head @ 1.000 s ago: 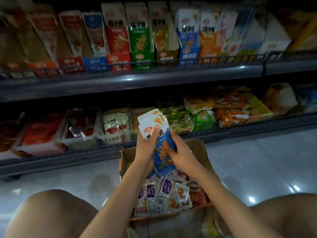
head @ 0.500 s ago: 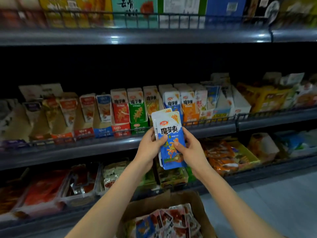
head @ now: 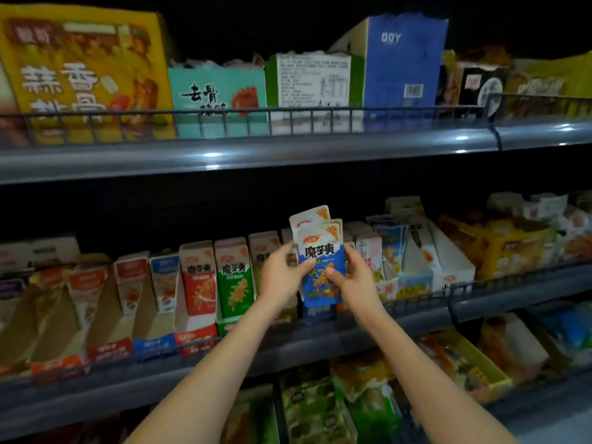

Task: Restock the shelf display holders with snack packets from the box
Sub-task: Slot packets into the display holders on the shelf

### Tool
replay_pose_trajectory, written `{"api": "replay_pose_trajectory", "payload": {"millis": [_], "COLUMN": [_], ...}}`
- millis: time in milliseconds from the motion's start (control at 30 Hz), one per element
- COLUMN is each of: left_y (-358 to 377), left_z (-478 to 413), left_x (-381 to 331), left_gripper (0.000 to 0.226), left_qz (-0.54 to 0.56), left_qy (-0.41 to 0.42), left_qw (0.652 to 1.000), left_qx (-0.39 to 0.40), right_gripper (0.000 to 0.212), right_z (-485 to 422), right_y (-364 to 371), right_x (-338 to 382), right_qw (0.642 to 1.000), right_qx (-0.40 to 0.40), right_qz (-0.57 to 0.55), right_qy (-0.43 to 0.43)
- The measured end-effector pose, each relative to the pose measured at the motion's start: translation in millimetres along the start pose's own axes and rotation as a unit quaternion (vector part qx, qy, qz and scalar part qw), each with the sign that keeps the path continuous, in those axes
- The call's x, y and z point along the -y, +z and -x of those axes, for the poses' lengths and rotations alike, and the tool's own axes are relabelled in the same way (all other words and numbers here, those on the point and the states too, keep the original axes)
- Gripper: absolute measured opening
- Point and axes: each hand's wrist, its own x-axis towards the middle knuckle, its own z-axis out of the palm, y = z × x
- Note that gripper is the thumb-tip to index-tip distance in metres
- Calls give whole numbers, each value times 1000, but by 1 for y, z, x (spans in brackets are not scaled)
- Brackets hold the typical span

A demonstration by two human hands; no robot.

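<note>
**Up Go the Blue Packets to the Shelf**

Since a moment ago we have lifted both hands higher and closer to the shelf, and the box has slipped out of our view below. We are in the carrying step. The packets are out of the box but not yet in a holder.

Our left hand (head: 282,275) pinches the left edge of the stack of blue packets (head: 321,254), with the thumb in front and the fingers behind. Our right hand (head: 352,278) pinches the right edge, a bit lower down. Both hands hold the same stack, one on each side, and it stands upright between them. Its white tops stick up above our hands and are fanned out a little, not lined up.

Just behind and below the hands we see the blue holder (head: 315,313), on the middle shelf (head: 320,342). We think these packets belong there, since the colour matches. Left of our left hand stand the green holder (head: 234,280) and the red holder (head: 200,280). Right of our right hand stand more holders (head: 413,261), white and blue.

Next we think we must square up the stack, aim its bottom edge at the open top of the blue holder, and slide it down in. We cannot tell how full that holder is, because the stack and our hands hide it. The packets look slippery, so a loose pinch could let one drop.
</note>
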Motion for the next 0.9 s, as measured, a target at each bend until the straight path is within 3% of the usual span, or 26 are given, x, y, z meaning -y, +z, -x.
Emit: {"api": "replay_pose_trajectory", "payload": {"millis": [200, 600, 900], "left_y": [15, 16, 18], "left_z": [-44, -45, -36], "left_x": [16, 50, 42], "left_gripper": [45, 48, 46], "left_qz": [8, -35, -55], "left_qy": [29, 26, 68], "left_qw": [1000, 999, 995], "left_qx": [-5, -27, -39], "right_gripper": [50, 37, 48], "right_z": [-52, -59, -61], "right_y": [-5, 7, 3], "right_x": [-25, -53, -54], "right_qw": [999, 996, 997], "right_qx": [-6, 30, 48], "right_qz": [28, 70, 56], "right_qy": [-35, -46, -27]}}
